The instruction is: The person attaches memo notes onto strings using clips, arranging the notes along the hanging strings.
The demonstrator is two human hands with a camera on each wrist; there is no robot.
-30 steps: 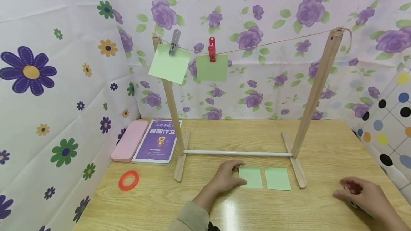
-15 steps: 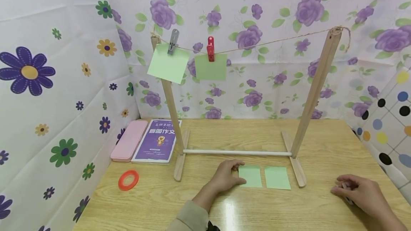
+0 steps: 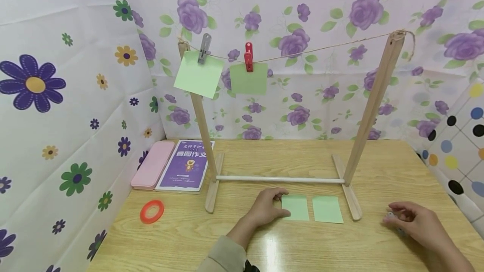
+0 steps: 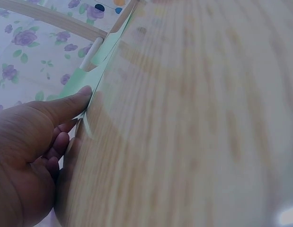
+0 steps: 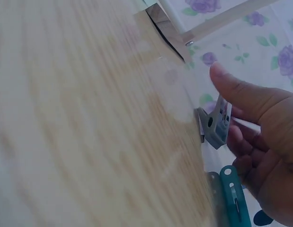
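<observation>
In the head view my left hand [image 3: 266,209] rests on the table beside the left green sticky note [image 3: 295,207]. Its thumb touches the note's lower corner and the forefinger reaches the upper one. A second green sticky note [image 3: 327,210] lies just right of the first. My right hand [image 3: 414,223], right of the stand, pinches a grey clothespin [image 5: 216,124] between thumb and fingers, as the right wrist view shows. Two more green notes hang on the twine, one by a grey clothespin [image 3: 204,48], the other by a red clothespin [image 3: 248,57].
A wooden stand [image 3: 372,108] with a white crossbar [image 3: 280,179] and twine strung between its posts rises behind the notes. At left are a pink case [image 3: 154,165], a purple book [image 3: 185,166] and an orange-red ring [image 3: 152,211]. A teal clothespin [image 5: 234,196] lies below the right hand.
My right hand has shifted left across the table, bringing the grey clothespin with it. My left hand has stayed at the left note.
</observation>
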